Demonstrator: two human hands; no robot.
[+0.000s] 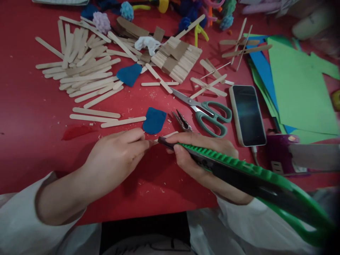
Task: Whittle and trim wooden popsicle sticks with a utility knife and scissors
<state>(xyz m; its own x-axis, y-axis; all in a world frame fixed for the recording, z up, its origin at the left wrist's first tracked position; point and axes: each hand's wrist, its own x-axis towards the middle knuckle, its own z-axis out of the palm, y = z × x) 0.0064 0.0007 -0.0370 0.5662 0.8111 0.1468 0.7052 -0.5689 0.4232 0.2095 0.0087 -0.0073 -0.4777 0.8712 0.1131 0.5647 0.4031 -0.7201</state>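
Most of the wooden stick (172,134) is hidden from me: my left fingers and the dark tip of the green-and-black cutter (244,179) cover it, so only a short pale end shows near the centre of the frame. The cutter's rear runs into shadow at the lower right, and the things in the upper right corner are blurred. My left hand (119,156), left of centre, pinches the stick; my right hand (204,152) grips the cutter, forefinger stretched along its front. I cannot tell whether a blade touches the wood. The stick lies between my two hands, just below a blue piece (154,120) and the pliers (187,126), whose handles my right hand hides, over the red bench (164,198). Dark script on my clothing (156,244) at the bottom edge is cut off and I cannot read it
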